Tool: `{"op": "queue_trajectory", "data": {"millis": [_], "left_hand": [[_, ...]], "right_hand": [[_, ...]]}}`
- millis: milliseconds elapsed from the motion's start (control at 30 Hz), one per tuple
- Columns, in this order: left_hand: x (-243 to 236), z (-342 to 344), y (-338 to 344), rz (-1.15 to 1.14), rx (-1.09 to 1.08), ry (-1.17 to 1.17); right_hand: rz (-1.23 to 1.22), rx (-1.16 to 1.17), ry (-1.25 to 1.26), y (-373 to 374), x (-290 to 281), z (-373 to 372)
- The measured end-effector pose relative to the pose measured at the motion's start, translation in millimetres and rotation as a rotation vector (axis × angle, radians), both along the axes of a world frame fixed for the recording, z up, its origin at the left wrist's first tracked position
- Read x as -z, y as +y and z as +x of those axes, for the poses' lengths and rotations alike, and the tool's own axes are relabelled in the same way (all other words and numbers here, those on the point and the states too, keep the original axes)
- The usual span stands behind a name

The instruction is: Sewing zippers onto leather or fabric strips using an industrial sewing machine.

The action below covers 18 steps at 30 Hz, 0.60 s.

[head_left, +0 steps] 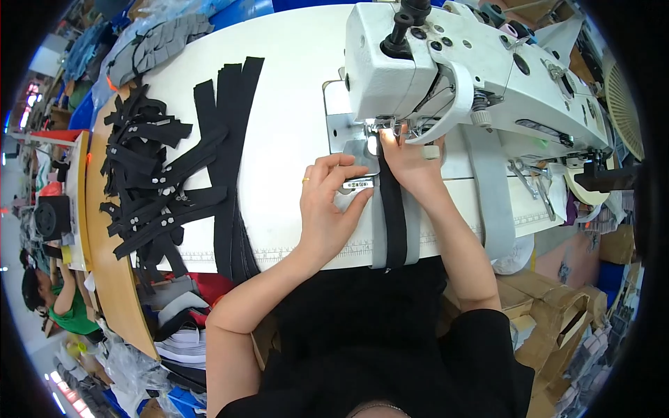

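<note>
Cloth strip (395,219) looks light and floppy; hold it flat near the table's (293,118) front edge. Left hand (326,202) pinches a metal piece (358,184); right hand's (412,166) grip, I can't tell.

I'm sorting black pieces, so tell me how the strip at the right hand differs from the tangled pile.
The black strip lies straight, with grey fabric along both sides; the tangled pile has bent, overlapping pieces. The right hand touches the strip; no hand touches the pile. The pile shows silvery bits; the strip looks plain. Both are black.
</note>
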<state>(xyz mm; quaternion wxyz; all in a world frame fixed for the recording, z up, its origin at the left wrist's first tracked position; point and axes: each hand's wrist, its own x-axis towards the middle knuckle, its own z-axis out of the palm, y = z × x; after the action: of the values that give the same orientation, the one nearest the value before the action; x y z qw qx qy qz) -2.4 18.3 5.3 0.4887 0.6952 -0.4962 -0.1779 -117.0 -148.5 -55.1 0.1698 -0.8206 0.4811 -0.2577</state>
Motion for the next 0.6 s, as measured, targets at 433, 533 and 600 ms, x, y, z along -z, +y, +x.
{"op": "queue_trajectory", "data": {"millis": [433,533,600], "left_hand": [[-26,26,17,0.03,0.088,0.052],[-36,83,12,-0.008,-0.053,-0.073],[-39,132,14,0.065,-0.246,-0.221]], "right_hand": [[-0.286,0.066,0.357,-5,43,-3],[-0.202,-0.123,0.256,-14,16,-21],[-0.073,-0.075,0.149,2,-1,-16]]}}
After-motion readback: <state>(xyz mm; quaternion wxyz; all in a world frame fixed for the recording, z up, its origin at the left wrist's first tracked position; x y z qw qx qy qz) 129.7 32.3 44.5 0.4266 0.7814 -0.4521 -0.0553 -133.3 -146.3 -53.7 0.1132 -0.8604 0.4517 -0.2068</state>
